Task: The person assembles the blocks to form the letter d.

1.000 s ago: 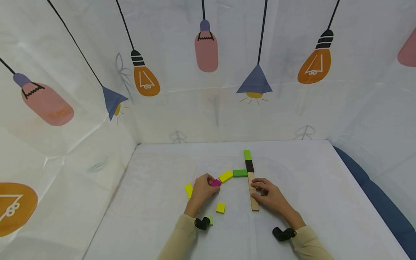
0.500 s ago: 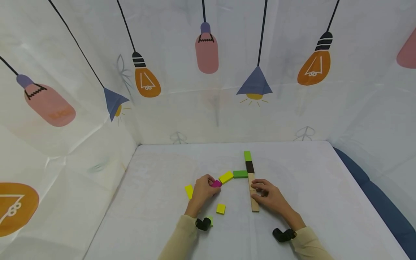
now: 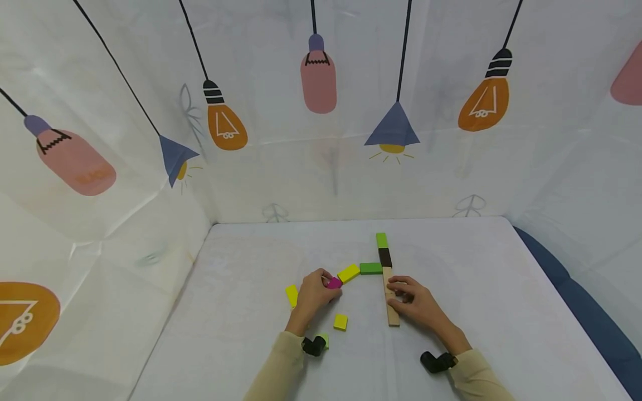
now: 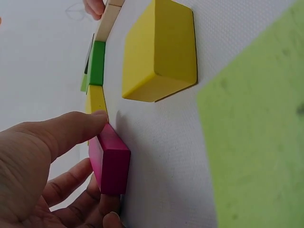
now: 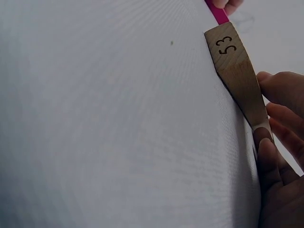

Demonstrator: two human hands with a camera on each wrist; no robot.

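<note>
My left hand point(image 3: 313, 292) pinches a magenta block point(image 4: 114, 161) between thumb and fingers, low over the white table. The block's far corner meets a yellow block point(image 3: 349, 273), which leads to a green block point(image 3: 371, 268). That one abuts a straight row made of a light green block point(image 3: 382, 240), a dark brown block point(image 3: 385, 257) and plain wooden blocks point(image 3: 393, 316). With thumb and fingertips my right hand point(image 3: 418, 301) holds the wooden part of the row. In the right wrist view the near wooden block point(image 5: 237, 66) shows the number 53 on its end.
A loose yellow block point(image 3: 340, 322) lies between the hands. Another yellow block point(image 3: 291, 295) sits left of my left hand, partly covered by it. A light green block point(image 4: 256, 118) lies by the left wrist. White sheeting with printed lamps point(image 3: 393, 125) surrounds the table point(image 3: 251, 250).
The magenta block and left hand have shifted very slightly right, towards the yellow block. The right hand stays in place on the wooden blocks.
</note>
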